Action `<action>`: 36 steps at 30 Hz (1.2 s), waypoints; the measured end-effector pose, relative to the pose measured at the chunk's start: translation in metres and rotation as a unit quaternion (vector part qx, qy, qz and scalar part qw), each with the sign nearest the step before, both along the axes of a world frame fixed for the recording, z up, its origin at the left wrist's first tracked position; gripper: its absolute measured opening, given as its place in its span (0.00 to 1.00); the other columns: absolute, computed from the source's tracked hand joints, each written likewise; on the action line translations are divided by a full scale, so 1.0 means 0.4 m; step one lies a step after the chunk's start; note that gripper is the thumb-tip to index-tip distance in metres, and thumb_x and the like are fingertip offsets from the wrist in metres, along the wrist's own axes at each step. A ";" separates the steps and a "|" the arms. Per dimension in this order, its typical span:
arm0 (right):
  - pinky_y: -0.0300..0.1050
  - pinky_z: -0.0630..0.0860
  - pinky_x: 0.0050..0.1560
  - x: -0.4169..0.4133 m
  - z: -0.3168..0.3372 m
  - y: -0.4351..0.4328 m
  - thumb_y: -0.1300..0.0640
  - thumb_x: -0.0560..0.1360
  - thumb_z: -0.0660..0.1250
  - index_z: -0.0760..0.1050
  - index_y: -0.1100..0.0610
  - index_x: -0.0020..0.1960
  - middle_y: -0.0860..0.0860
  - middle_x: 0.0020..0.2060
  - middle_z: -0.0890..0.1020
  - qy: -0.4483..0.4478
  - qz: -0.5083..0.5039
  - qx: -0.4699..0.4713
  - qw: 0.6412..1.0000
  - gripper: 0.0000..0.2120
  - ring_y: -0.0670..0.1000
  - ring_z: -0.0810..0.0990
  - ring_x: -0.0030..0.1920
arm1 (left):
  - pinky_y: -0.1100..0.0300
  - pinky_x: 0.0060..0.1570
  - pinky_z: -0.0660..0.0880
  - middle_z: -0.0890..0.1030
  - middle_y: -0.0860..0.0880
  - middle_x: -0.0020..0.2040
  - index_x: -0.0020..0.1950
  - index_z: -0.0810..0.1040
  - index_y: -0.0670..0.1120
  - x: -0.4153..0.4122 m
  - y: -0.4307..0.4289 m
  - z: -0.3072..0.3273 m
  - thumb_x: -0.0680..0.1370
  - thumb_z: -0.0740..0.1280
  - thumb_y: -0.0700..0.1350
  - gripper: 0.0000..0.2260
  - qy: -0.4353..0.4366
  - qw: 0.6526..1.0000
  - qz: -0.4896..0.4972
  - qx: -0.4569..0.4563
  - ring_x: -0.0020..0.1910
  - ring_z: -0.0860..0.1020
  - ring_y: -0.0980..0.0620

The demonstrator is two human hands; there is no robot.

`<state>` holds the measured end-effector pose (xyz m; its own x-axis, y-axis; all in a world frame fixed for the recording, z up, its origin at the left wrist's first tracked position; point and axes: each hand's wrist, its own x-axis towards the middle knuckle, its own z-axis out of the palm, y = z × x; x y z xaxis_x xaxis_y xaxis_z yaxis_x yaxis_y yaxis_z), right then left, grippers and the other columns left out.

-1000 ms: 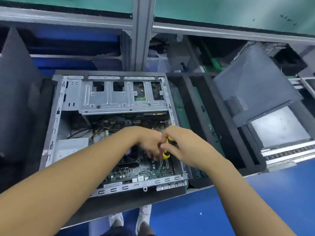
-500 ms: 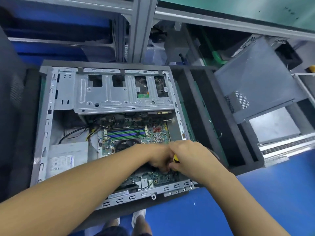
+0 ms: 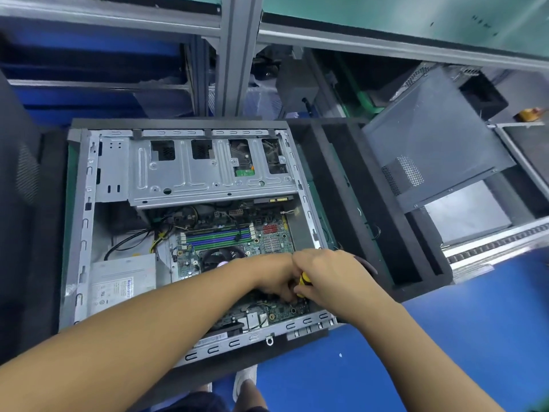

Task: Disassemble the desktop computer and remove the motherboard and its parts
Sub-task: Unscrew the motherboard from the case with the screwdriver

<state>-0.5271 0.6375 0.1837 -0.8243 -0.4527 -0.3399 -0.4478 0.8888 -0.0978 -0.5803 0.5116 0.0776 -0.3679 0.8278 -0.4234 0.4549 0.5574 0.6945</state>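
Case: the open computer case [image 3: 86, 233] lies flat on the bench.
Motherboard: the motherboard [image 3: 267, 236] sits inside the case, in its right part, not yet lifted.
Right hand: the right hand [image 3: 329, 275] grasps the screwdriver.
Left hand: the left hand [image 3: 273, 278] has its fingers curled by the tool's tip; I cannot tell if it holds something.
Screwdriver: the screwdriver [image 3: 304, 279] shows only its yellow handle.
Change: both hands moved from the board's middle toward its near edge, probably to the next screw.

Two hands [image 3: 276, 278] [image 3: 329, 275], one computer case [image 3: 86, 221], perhaps one screwdriver [image 3: 305, 280].
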 end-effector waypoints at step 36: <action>0.47 0.67 0.40 0.025 0.122 -0.042 0.44 0.82 0.56 0.66 0.56 0.59 0.53 0.53 0.78 -0.053 -0.046 0.162 0.984 0.15 0.57 0.78 0.54 | 0.61 0.32 0.71 0.77 0.49 0.37 0.43 0.77 0.43 0.016 0.022 0.004 0.71 0.73 0.38 0.06 0.035 0.999 -0.017 0.016 0.33 0.73 0.52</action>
<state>-0.5170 0.6209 0.2324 -0.8094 -0.2315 -0.5397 -0.3664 0.9173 0.1560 -0.5737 0.5205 0.0791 -0.3662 0.8532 -0.3713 0.5214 0.5187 0.6776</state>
